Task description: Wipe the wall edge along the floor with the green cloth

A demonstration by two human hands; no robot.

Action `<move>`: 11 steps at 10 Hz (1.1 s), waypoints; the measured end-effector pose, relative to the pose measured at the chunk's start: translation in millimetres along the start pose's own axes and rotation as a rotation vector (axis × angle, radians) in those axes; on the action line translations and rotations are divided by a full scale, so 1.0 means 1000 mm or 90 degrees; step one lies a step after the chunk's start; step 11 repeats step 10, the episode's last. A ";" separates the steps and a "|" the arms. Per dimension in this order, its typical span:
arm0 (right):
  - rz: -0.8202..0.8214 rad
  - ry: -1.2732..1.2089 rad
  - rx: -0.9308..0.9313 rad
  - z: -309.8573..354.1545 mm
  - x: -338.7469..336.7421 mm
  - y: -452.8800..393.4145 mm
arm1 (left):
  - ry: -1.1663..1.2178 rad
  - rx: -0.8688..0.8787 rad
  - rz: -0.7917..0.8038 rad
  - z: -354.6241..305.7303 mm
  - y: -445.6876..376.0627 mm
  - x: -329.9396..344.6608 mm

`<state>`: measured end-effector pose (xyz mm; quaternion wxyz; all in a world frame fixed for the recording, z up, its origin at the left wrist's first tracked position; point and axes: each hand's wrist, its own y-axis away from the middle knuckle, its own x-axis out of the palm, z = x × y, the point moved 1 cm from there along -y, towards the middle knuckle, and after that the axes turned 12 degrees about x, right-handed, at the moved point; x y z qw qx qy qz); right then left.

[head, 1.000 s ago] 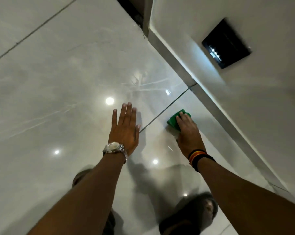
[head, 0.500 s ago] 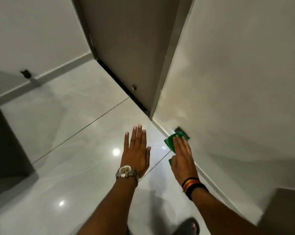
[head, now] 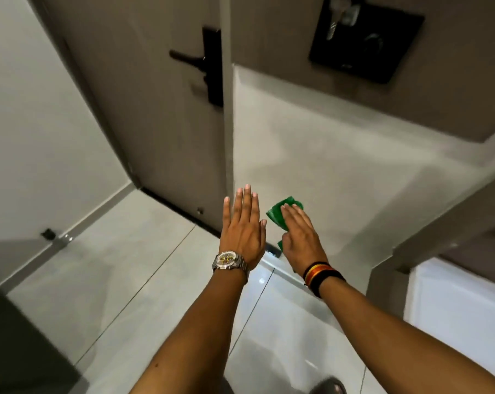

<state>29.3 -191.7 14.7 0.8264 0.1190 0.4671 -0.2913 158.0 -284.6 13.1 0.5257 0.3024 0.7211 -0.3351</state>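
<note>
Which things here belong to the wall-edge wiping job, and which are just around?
Job:
- green cloth, pressed to the wall above the skirting
- right hand, flat on the cloth
- left hand, open, holding nothing

Just there:
- door handle
- black wall panel
- doorstop
- wristwatch

There are two hands, a left hand (head: 242, 223) and a right hand (head: 300, 237). One cloth (head: 277, 216), one watch (head: 227, 260), one door (head: 161, 132), one handle (head: 188, 58), one panel (head: 365, 38).
</note>
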 end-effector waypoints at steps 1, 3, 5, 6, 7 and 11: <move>-0.064 -0.050 0.051 -0.017 -0.037 0.018 | -0.014 0.048 -0.012 -0.027 -0.002 -0.006; -0.183 -0.122 0.133 -0.091 -0.127 0.077 | -0.005 0.119 -0.005 -0.105 0.002 0.010; -0.209 -0.099 0.219 -0.196 -0.180 0.118 | 0.011 0.120 0.038 -0.211 0.005 0.043; -0.196 -0.072 0.296 -0.248 -0.187 0.133 | 0.032 0.134 0.088 -0.271 0.011 0.056; -0.129 -0.088 0.331 -0.285 -0.176 0.137 | 0.029 0.112 0.137 -0.310 0.017 0.071; 0.074 -0.188 0.444 -0.328 -0.169 0.147 | -0.038 0.086 0.062 -0.288 0.017 0.029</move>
